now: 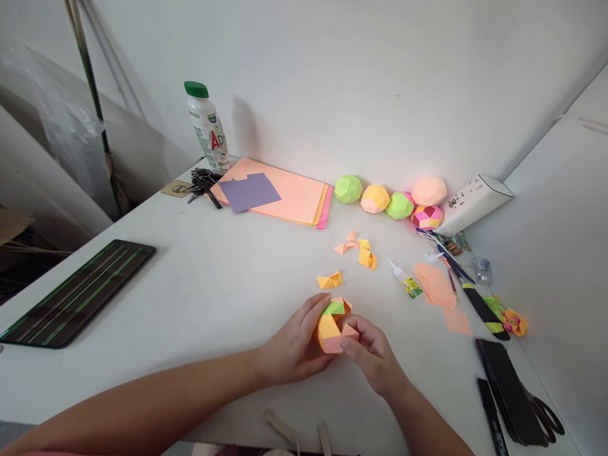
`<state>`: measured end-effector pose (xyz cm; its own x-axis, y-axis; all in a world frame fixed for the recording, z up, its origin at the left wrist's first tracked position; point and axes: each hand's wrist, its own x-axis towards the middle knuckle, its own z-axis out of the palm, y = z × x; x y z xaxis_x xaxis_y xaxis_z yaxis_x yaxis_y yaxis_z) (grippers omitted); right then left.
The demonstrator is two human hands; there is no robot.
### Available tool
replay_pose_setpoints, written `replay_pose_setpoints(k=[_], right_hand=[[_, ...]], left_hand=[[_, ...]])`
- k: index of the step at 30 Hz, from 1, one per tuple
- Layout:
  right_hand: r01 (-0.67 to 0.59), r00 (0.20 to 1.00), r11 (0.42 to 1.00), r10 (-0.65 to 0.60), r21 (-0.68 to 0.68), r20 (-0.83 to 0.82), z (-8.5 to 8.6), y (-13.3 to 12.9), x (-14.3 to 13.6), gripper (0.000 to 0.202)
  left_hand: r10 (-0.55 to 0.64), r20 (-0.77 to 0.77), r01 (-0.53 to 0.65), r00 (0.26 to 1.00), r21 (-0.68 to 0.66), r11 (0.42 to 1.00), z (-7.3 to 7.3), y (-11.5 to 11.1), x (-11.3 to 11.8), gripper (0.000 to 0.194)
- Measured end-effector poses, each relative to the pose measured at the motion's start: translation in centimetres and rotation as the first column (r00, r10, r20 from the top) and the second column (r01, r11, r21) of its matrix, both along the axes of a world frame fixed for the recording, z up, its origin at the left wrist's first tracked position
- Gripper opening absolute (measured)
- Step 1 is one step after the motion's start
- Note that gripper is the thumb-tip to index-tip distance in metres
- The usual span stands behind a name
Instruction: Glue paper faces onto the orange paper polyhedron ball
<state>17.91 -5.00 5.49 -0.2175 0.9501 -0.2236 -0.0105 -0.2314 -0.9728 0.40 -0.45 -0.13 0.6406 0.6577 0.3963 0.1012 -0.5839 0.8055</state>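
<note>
Near the table's front, my left hand [297,342] is wrapped round a partly built folded-paper ball [329,329] with orange, green and peach faces. My right hand [373,354] pinches a peach folded piece [350,333] at the ball's right side; whether that piece is joined to the ball I cannot tell. Just beyond the ball lies a folded orange paper piece [329,280]. Farther back are more orange pieces [367,255] and small peach pieces [348,244]. The ball's underside is hidden by my fingers.
Finished paper balls [375,199] line the wall. Left of them are stacked paper sheets [280,190], keys [203,185] and a bottle [208,126]. To the right lie a glue bottle [406,280], peach paper pieces [434,285], a cutter [484,310] and a black pouch [513,392]. A tablet [78,291] lies left.
</note>
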Motion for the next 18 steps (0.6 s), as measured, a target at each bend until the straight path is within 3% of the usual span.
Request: replay_pose_setpoints(k=[18], right_hand=[[0.044, 0.999, 0.999, -0.044, -0.008, 0.016, 0.26, 0.13, -0.21, 0.03]], left_hand=[[-0.009, -0.006, 0.009, 1.0, -0.034, 0.999, -0.16, 0.05, -0.07, 0.093]])
